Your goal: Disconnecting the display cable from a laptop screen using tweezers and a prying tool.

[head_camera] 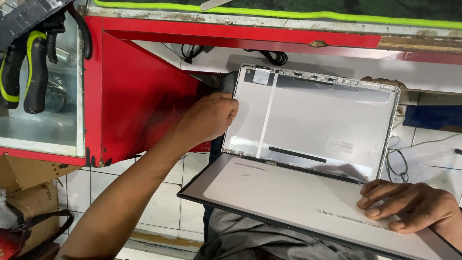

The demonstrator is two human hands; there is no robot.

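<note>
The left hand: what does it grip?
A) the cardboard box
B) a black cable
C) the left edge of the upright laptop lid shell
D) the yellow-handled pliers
C: the left hand closes its grip on the left edge of the laptop lid shell, which stands upright.

At frame centre, the left hand (211, 117) grips the left edge of an upright silver lid (313, 120). The right hand (409, 206), lower right, rests flat on a loose panel (288, 197) lying below the lid.

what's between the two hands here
In the head view, the silver laptop lid shell and the flat screen panel span between the left hand and right hand.
</note>
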